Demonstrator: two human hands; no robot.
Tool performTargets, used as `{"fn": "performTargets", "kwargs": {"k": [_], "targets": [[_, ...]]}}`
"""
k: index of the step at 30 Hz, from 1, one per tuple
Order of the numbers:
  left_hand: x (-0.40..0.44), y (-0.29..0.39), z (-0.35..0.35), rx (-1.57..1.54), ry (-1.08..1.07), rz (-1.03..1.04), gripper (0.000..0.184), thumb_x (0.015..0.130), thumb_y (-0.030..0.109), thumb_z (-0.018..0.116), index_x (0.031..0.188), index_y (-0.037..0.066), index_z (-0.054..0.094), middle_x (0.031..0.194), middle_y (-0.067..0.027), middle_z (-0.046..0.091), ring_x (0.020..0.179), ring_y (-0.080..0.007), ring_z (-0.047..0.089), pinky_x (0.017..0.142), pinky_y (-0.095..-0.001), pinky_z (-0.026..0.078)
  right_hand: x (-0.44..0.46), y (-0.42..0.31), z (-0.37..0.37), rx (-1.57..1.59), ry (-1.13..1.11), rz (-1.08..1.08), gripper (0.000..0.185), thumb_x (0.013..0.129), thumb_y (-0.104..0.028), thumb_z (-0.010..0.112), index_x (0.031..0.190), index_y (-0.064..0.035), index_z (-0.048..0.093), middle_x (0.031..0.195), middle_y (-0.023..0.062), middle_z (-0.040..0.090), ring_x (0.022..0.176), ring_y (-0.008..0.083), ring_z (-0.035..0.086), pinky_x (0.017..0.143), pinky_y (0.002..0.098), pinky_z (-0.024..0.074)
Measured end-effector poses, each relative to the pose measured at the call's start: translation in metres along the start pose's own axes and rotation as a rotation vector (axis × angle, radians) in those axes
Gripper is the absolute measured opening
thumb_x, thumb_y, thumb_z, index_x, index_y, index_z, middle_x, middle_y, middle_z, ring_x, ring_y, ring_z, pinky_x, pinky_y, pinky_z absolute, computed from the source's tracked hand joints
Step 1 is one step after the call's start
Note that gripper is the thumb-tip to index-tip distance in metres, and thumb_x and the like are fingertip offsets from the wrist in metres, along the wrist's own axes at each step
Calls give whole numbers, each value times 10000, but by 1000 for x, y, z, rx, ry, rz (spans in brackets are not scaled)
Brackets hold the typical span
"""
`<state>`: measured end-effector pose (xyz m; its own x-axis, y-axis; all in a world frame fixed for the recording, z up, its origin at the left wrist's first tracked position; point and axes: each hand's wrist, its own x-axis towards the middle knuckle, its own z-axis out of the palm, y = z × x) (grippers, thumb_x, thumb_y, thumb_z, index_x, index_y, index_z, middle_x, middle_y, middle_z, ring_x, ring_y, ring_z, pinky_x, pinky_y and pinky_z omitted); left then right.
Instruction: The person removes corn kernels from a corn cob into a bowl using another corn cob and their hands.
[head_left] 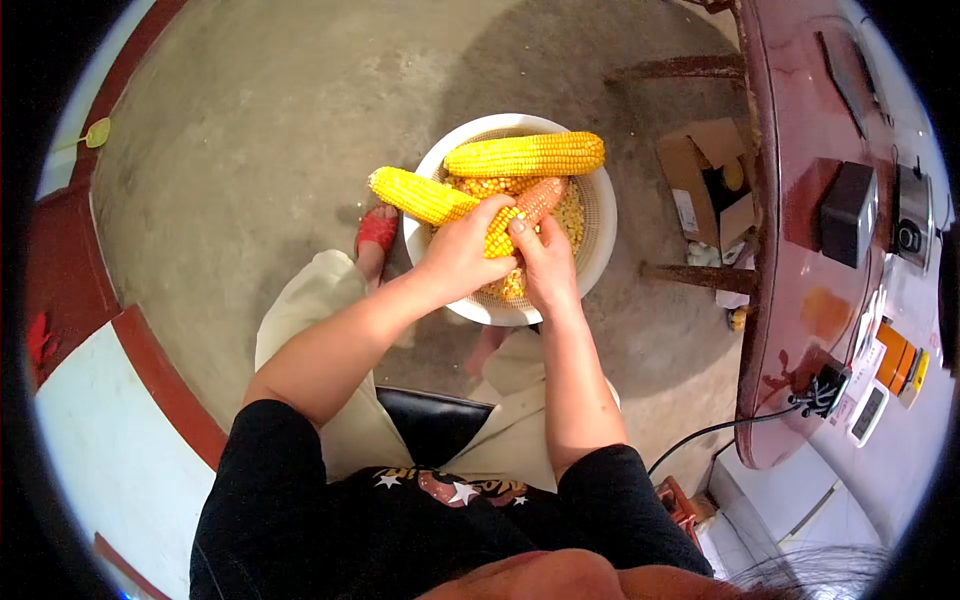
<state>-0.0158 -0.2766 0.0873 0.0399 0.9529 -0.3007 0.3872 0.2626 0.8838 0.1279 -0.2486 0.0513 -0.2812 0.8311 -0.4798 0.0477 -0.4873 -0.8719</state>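
Observation:
Over a white basket (597, 255), my left hand (465, 250) is closed around a partly shelled corn cob (503, 232). Yellow kernels cover its near end, while its far end is bare and reddish. My right hand (545, 258) grips the same cob, its thumb pressed on the kernels; the palm side is hidden. Beyond my left hand, a full yellow corn ear (415, 194) leans across the basket's left rim. Another full ear (525, 155) lies across the far side. Loose corn kernels (570, 215) fill part of the basket below.
A reddish table (790, 330) stands at the right, bearing a black box (848, 215), cables and other items. Under it sits an open cardboard box (690, 185). A black stool (435, 425) shows between my legs, and a red slipper (377, 228) is left of the basket.

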Motion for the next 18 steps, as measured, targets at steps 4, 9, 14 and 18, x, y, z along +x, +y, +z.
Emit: {"fn": "performTargets", "kwargs": {"k": [4, 9, 14, 18], "targets": [[1, -6, -2, -41, 20, 35, 625, 694, 195, 692, 1239, 59, 419, 1077, -212, 569, 1004, -345, 570, 853, -393, 457, -2, -7, -5, 139, -90, 96, 389, 902, -269, 521, 1172, 8, 487, 995, 91, 584, 898, 116, 541, 678, 251, 474], [4, -18, 1, 47, 106, 143, 620, 680, 212, 691, 1227, 79, 432, 1041, -218, 581, 978, -361, 576, 835, -405, 465, 0, -7, -4, 507, -140, 183, 418, 894, -248, 536, 1229, -13, 452, 1121, 85, 538, 980, 128, 521, 717, 270, 481], [2, -8, 0, 16, 6, 27, 651, 675, 149, 715, 1245, 47, 419, 1083, -196, 564, 1022, -319, 567, 870, -362, 448, 3, 2, -3, 207, -86, 96, 401, 868, -182, 580, 1205, 8, 472, 1068, 91, 566, 969, 149, 542, 770, 280, 480], [4, -9, -2, -93, 1, 0, 654, 666, 167, 731, 1235, 52, 429, 1073, -198, 568, 1016, -317, 572, 858, -357, 451, 2, -4, -11, 381, -150, 181, 433, 876, -198, 575, 1237, 10, 453, 1115, 94, 551, 955, 159, 559, 734, 270, 495]]}}
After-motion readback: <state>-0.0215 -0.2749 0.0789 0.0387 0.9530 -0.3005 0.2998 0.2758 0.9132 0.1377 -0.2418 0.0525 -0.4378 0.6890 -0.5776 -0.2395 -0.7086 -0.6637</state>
